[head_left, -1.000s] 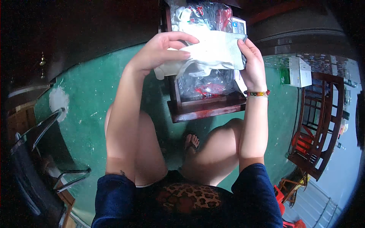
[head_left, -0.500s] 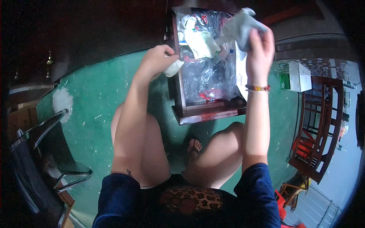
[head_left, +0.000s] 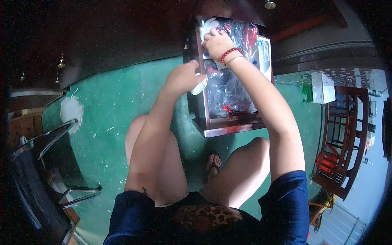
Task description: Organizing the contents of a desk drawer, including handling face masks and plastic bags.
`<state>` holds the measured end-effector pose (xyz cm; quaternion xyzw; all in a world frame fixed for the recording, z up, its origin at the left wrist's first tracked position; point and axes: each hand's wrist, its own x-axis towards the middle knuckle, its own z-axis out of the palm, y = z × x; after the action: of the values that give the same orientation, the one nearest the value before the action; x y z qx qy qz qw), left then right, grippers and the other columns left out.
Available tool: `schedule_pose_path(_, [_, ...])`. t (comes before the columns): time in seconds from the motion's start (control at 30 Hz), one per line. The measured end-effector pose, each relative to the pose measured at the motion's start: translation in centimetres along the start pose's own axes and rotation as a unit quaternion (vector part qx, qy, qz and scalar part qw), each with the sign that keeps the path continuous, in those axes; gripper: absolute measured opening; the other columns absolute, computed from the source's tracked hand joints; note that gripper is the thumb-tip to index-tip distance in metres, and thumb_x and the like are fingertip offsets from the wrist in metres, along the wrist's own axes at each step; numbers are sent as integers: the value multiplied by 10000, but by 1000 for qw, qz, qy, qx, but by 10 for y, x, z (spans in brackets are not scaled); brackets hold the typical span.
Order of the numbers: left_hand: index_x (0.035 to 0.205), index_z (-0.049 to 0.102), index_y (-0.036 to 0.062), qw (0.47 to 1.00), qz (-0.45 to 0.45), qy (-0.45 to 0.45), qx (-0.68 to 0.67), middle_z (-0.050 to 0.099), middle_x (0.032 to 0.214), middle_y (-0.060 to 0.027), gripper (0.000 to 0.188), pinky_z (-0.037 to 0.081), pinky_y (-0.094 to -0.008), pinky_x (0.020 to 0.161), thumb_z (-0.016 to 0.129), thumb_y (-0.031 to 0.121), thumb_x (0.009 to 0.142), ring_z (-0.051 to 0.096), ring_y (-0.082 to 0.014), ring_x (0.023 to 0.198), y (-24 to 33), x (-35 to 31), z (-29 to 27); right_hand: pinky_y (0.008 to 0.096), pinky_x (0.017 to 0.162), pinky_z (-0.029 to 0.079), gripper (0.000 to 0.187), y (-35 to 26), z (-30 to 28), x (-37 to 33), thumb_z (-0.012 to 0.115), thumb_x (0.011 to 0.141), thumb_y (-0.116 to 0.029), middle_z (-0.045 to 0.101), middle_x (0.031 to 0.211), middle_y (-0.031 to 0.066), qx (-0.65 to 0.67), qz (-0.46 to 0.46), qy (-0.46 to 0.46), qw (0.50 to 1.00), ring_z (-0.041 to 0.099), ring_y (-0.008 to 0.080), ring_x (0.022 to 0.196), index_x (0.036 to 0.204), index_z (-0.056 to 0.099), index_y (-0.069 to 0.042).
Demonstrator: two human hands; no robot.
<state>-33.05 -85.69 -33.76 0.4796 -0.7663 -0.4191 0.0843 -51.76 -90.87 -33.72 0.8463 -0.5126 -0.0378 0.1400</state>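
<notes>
An open wooden drawer [head_left: 228,126] juts out from dark furniture toward the person's knees, and both hands are busy at it. The drawer is stuffed with clear plastic bags [head_left: 228,87] showing red and dark contents, and a white-and-blue flat package [head_left: 264,53] stands along its right side.

The right hand [head_left: 216,44] reaches to the far end of the drawer, fingers curled down and clamped on a bunch of white crumpled material [head_left: 207,25], pressing it among the bags. A red bead bracelet [head_left: 229,54] and a thin bangle circle that wrist.

The left hand [head_left: 183,77] sits at the drawer's left wall, closed around a small white object [head_left: 200,86] that touches the edge of the wall; what the object is cannot be told. The two hands are apart, the left nearer the person, the right farther in.

Below the drawer lies a green floor [head_left: 114,118] with a pale worn patch [head_left: 71,109]. The person is seated, bare knees on either side of the drawer front, one foot in a sandal [head_left: 212,163] on the floor between them, dark blue sleeves at the bottom edge. A chair with metal tube arms [head_left: 53,139] stands at the left; a red-brown wooden chair [head_left: 343,143] stands well off to the right, beside a white and green box [head_left: 320,87].
</notes>
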Motion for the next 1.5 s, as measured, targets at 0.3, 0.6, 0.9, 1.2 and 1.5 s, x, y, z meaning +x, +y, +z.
schedule_pose_path(0.3, [1220,481,16,999,-16,-33,31,637,1028,-248,558,471,-448,822,655,334,795,616,-393,960,2,-8,6,413,955,413,277,-1,-3,20,551,775,-162,646,1091,54,-3,-53,-217,975,516,240,1131,1010,674,-80])
schedule_pose_path(0.6, [1065,488,21,999,12,-5,47,653,992,-219,442,491,-467,820,653,322,787,624,-383,947,7,-3,8,378,808,484,208,51,-117,-111,606,773,-98,658,971,132,222,49,-8,974,617,303,917,967,653,-38])
schedule_pose_path(0.9, [972,594,120,979,37,146,138,662,892,-134,318,508,-448,687,715,298,739,643,-348,830,59,-18,11,433,711,529,403,0,-111,-182,696,738,-381,661,861,147,146,123,-229,955,656,322,831,1006,590,-99])
schedule_pose_path(1.2, [949,613,98,986,117,-35,115,657,879,-157,424,534,-427,690,771,372,668,661,-336,835,87,-28,46,394,817,450,102,13,-80,-167,684,725,-133,598,869,85,382,-40,-186,904,588,289,900,787,620,-84])
schedule_pose_path(1.5, [912,626,126,982,100,29,155,650,826,-157,182,504,-483,666,577,288,847,638,-364,778,56,-8,50,346,816,449,277,22,-96,-191,748,726,-205,561,961,110,413,103,-145,893,567,271,918,889,588,-49])
